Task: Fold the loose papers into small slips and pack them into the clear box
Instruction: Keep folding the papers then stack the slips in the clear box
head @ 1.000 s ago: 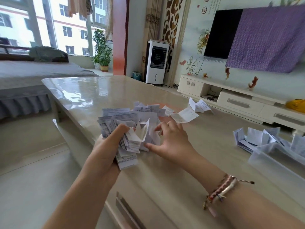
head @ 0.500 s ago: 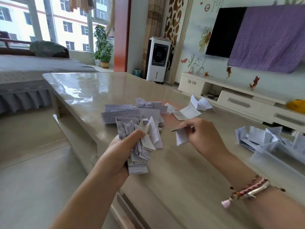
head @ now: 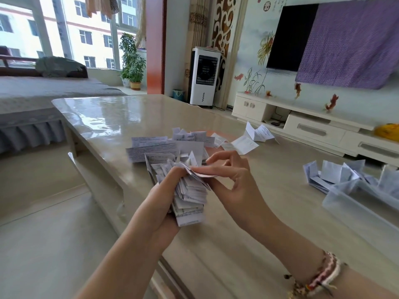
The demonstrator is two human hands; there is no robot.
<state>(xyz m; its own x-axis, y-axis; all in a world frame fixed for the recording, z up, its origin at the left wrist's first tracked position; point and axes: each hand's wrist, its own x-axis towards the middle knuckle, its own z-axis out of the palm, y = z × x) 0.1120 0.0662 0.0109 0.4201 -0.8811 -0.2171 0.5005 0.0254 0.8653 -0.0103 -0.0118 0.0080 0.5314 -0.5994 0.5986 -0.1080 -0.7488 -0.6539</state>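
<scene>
Stack of folded slips in left hand fingers; right hand pinching top slip.

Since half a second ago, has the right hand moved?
Yes. The right hand has come back left, toward the person, from beside the loose papers on the table, and now touches the stack of slips in the left hand.
</scene>
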